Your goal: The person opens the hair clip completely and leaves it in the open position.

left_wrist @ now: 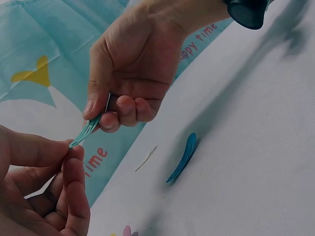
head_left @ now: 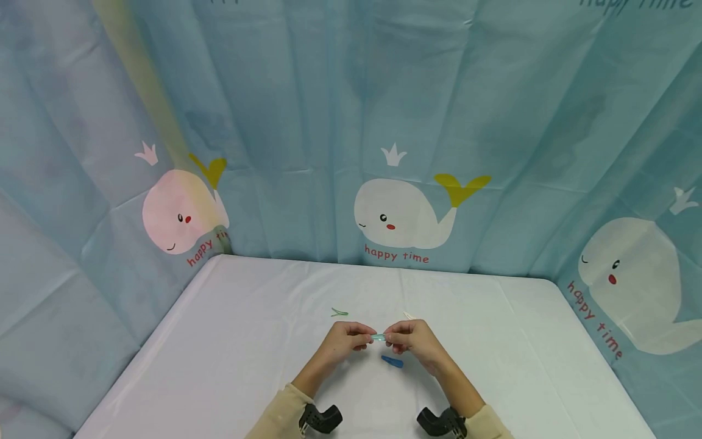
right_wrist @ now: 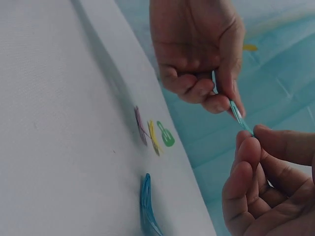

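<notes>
A teal snap hair clip [head_left: 378,337] is held between my two hands above the table. My left hand [head_left: 342,340] pinches one end between thumb and fingers. At the other end, my right hand [head_left: 417,342] grips it the same way, as the left wrist view's hair clip [left_wrist: 86,130] also shows. A blue hair clip [head_left: 392,361] lies on the table just below the hands. Behind the left hand rests a green hair clip [head_left: 339,313], spread in a V. A thin whitish piece [head_left: 408,315] is partly hidden behind the right hand.
A white cloth covers the table [head_left: 219,366]. Purple [right_wrist: 141,125] and yellow [right_wrist: 153,137] thin pieces lie beside a green clip [right_wrist: 166,134] in the right wrist view. A blue curtain [head_left: 307,213] with whale prints hangs around the table.
</notes>
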Action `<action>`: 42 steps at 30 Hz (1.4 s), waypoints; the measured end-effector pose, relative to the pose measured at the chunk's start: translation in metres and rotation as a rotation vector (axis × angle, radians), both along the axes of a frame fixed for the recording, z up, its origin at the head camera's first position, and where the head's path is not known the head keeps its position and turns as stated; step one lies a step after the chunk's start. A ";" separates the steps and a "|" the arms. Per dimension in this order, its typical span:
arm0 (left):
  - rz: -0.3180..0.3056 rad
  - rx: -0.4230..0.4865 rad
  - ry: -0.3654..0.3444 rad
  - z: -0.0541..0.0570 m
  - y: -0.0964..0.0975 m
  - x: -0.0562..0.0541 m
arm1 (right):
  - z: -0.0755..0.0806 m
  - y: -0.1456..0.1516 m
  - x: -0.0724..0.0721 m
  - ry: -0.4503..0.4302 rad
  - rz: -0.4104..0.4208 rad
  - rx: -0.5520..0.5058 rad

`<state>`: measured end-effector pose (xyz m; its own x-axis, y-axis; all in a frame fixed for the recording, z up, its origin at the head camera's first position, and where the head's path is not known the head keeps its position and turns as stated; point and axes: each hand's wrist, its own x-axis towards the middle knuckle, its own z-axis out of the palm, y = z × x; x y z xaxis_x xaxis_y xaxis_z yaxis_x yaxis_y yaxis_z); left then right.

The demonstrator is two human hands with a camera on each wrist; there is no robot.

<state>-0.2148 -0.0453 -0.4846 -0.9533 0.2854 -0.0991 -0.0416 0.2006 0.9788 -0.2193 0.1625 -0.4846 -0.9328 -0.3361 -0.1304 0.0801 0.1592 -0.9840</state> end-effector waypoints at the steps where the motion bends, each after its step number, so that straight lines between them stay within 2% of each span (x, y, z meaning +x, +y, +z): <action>1: 0.001 0.001 0.001 0.000 0.000 0.000 | 0.000 0.000 0.000 -0.002 0.001 -0.005; 11: 0.012 0.028 -0.015 -0.002 0.000 -0.001 | -0.001 -0.002 0.002 -0.001 0.015 -0.049; 18: -0.001 0.056 -0.015 -0.002 -0.001 -0.001 | -0.002 -0.004 0.004 -0.016 -0.009 -0.086; 27: -0.026 0.094 -0.026 -0.002 -0.002 0.000 | 0.001 -0.002 0.004 -0.020 0.006 -0.131; 37: -0.078 0.187 -0.052 -0.002 -0.005 -0.001 | -0.003 0.001 0.003 -0.087 0.056 -0.271; 42: -0.051 0.196 -0.054 0.000 -0.005 0.000 | -0.004 0.001 0.002 -0.120 0.077 -0.340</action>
<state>-0.2149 -0.0507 -0.4846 -0.9318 0.3523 -0.0872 -0.0896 0.0094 0.9959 -0.2168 0.1633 -0.4883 -0.8878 -0.4478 -0.1062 0.1988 -0.1650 -0.9661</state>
